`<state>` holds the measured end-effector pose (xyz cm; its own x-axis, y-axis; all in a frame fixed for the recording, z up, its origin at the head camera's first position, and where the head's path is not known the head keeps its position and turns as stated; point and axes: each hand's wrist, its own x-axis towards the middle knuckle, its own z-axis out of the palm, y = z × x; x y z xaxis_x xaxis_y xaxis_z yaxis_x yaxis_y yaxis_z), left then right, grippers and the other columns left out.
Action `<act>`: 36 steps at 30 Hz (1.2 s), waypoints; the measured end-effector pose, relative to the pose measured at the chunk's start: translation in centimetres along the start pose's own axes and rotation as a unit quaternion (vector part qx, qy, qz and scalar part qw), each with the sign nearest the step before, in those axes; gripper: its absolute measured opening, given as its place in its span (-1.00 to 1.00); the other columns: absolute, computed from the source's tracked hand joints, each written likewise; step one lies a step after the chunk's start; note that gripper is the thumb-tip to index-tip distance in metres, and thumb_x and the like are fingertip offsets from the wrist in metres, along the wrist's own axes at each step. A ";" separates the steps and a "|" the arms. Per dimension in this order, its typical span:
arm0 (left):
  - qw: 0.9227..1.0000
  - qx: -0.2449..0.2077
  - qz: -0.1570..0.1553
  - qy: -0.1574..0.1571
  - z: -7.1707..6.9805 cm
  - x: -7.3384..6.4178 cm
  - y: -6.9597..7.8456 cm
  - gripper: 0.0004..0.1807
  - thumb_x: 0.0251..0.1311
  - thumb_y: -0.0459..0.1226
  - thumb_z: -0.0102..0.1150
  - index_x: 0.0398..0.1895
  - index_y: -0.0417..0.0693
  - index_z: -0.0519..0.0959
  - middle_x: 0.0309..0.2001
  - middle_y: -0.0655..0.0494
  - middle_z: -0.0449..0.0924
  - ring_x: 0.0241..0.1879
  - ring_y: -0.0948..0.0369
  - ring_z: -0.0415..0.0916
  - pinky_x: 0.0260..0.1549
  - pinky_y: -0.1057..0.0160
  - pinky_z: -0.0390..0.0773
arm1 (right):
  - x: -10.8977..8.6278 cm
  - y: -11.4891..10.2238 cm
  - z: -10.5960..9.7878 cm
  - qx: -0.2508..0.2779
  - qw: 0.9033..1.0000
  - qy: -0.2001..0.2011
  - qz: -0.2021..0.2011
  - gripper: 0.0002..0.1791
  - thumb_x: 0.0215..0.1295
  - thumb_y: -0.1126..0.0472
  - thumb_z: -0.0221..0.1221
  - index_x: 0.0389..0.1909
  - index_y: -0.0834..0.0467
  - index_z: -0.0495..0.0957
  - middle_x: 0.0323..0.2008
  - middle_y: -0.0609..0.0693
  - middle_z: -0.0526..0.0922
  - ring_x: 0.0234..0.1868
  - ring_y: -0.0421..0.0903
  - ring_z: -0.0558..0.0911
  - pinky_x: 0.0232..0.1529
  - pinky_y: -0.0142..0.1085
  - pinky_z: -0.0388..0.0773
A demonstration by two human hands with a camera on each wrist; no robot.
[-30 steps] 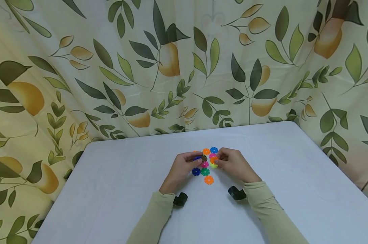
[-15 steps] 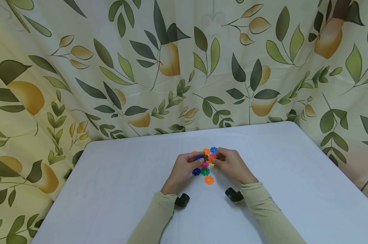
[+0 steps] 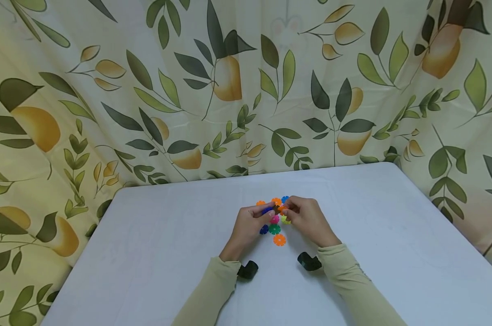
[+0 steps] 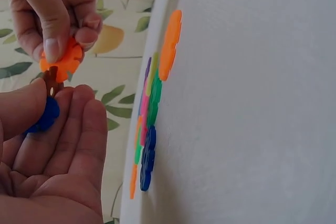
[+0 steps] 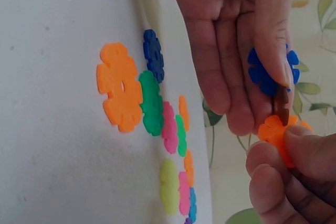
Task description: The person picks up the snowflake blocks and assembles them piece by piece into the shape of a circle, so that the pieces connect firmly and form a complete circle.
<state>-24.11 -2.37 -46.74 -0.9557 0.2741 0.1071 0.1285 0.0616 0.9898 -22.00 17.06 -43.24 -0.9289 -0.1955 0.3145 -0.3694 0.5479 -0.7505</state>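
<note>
My left hand (image 3: pixel 246 228) pinches a blue notched flower-shaped plastic disc (image 5: pixel 259 73) between thumb and fingers. A brown disc (image 5: pixel 282 107), seen nearly edge-on, sits against the blue one and looks joined to it. My right hand (image 3: pixel 309 220) pinches an orange notched disc (image 4: pixel 64 65) by thumb and fingertips. The orange disc's edge meets the brown disc; how deep the notches fit is hard to tell. Both hands are raised over a loose group of discs, including an orange disc (image 3: pixel 279 240), a green disc (image 3: pixel 274 229) and a dark blue disc (image 3: pixel 264 229).
More discs lie flat on the white table (image 3: pixel 168 253), among them a pink disc (image 5: pixel 169 128) and a yellow disc (image 5: pixel 169 186). A leaf-patterned curtain (image 3: pixel 237 136) hangs behind the table. Black wrist cameras sit below both hands.
My right hand has moved left with the orange disc, up to the brown disc. My left hand has shifted slightly right, still holding the blue disc.
</note>
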 end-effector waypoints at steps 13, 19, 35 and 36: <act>0.999 0.013 -0.037 0.022 -0.8 0.5 1.0 -0.66 0.61 -0.08 0.18 0.03 -0.13 0.80 -0.03 0.10 0.78 -0.19 0.09 0.60 -0.16 0.28 0.61 | 0.2 0.3 -0.2 0.013 1.000 0.012 -0.021 -0.88 0.38 0.54 0.33 -0.28 0.28 0.68 -0.34 0.09 0.72 -0.37 0.02 0.69 -0.32 -0.36 0.66; 0.996 -0.011 -0.091 0.015 -1.2 0.7 1.4 -0.81 0.51 -0.26 0.29 0.03 -0.13 0.77 -0.11 0.07 0.79 -0.21 0.16 0.64 -0.13 0.26 0.66 | 0.1 0.4 -0.1 0.011 0.999 0.011 -0.029 -0.85 0.36 0.53 0.35 -0.30 0.22 0.69 -0.31 0.04 0.74 -0.33 -0.02 0.66 -0.28 -0.33 0.67; 0.993 -0.023 -0.118 0.004 -1.5 0.6 1.5 -0.89 0.46 -0.39 0.31 -0.14 -0.31 0.75 -0.17 -0.02 0.79 -0.27 0.21 0.63 -0.23 0.32 0.62 | 0.0 0.1 0.6 -0.009 0.997 -0.010 -0.076 -0.80 0.28 0.60 0.37 -0.34 0.23 0.71 -0.35 -0.01 0.70 -0.35 -0.09 0.61 -0.29 -0.29 0.66; 0.993 -0.022 -0.118 0.004 -1.5 0.7 1.4 -0.89 0.46 -0.39 0.31 -0.15 -0.31 0.74 -0.17 -0.02 0.79 -0.28 0.21 0.62 -0.24 0.33 0.63 | 0.0 0.0 0.6 -0.010 0.997 -0.011 -0.076 -0.80 0.28 0.59 0.37 -0.34 0.23 0.71 -0.35 0.00 0.70 -0.35 -0.08 0.61 -0.29 -0.29 0.66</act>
<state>-24.94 -3.54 -45.10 -0.9597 0.2500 -0.1284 -0.1114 0.0812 0.9905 -22.01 16.62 -43.62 -0.8628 -0.2945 0.4109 -0.5053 0.5271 -0.6832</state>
